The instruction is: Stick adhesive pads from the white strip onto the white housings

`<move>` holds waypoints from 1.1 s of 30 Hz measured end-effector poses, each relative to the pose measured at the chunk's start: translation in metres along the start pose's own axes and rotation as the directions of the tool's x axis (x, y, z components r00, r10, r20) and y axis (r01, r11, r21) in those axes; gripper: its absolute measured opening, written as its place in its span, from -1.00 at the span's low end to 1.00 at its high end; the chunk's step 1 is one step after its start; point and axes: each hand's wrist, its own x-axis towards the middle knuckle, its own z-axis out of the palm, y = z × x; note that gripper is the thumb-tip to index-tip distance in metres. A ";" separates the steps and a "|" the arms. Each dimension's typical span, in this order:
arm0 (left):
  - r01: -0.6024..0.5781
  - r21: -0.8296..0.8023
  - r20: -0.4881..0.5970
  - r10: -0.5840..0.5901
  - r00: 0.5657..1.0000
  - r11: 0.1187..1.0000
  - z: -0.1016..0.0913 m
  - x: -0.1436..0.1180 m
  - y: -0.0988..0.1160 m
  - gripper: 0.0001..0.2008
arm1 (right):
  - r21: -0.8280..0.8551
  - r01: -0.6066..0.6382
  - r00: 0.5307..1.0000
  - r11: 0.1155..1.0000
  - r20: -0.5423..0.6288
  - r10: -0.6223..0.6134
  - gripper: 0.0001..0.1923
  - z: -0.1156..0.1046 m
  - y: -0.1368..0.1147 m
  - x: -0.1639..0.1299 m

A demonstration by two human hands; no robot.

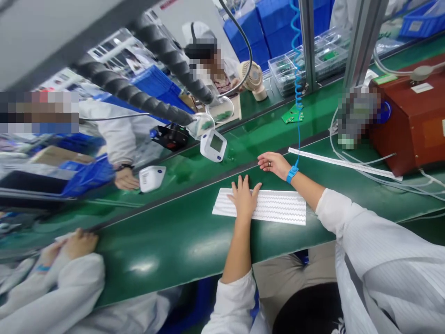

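- The green surface [167, 241] is running across the whole view, with a darker conveyor strip behind it and blue bins farther back in the workshop.
- A red-brown box [410, 111] is sitting at the right; its small labels are too blurred to read.
- The white sheet [274, 207] with wavy lines is lying flat on the surface near its front edge.
- The left hand [244, 199] is pressing open, fingers spread, on the sheet.
- The right hand [274, 163], loosely open and holding nothing, is resting beyond the sheet, wearing a blue wrist strap [292, 174].
- A white device [213, 145] is standing on the conveyor; its screen is unreadable.
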 end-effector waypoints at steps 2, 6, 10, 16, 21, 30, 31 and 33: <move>0.129 -0.043 -0.085 -0.132 0.988 0.991 -0.003 -0.004 -0.006 -0.24 | -0.005 0.023 1.000 1.000 -0.014 -0.023 -0.81 -0.009 -0.007 0.003; 0.145 -0.094 -0.160 -0.159 0.974 0.985 -0.012 -0.016 -0.017 -0.32 | -0.016 0.070 0.994 0.997 -0.082 -0.072 -0.83 -0.022 -0.016 0.009; -0.262 -0.108 0.017 0.265 0.964 0.959 -0.009 -0.051 -0.015 -0.50 | -0.041 0.080 0.991 0.996 -0.101 -0.084 -0.83 -0.022 -0.015 0.011; -0.347 0.062 0.135 0.336 0.932 0.936 0.015 -0.099 0.005 -0.33 | -0.083 0.083 0.993 0.993 -0.080 -0.090 -0.81 -0.021 -0.013 0.011; -0.230 0.113 0.052 0.225 0.973 0.967 0.022 -0.109 0.005 -0.36 | -0.096 0.105 0.989 0.990 -0.098 -0.114 -0.79 -0.020 -0.013 0.013; -0.283 0.055 -0.072 0.286 0.955 0.958 0.032 -0.107 -0.013 -0.42 | -0.179 0.248 0.922 0.952 -0.258 -0.288 -0.71 -0.023 -0.030 0.046; -0.283 0.049 -0.074 0.286 0.955 0.958 0.032 -0.107 -0.015 -0.42 | -0.194 0.265 0.905 0.944 -0.288 -0.313 -0.69 -0.027 -0.035 0.052; -0.282 0.040 -0.060 0.284 0.957 0.959 0.030 -0.107 -0.017 -0.41 | -0.232 0.290 0.865 0.928 -0.351 -0.358 -0.66 -0.039 -0.049 0.065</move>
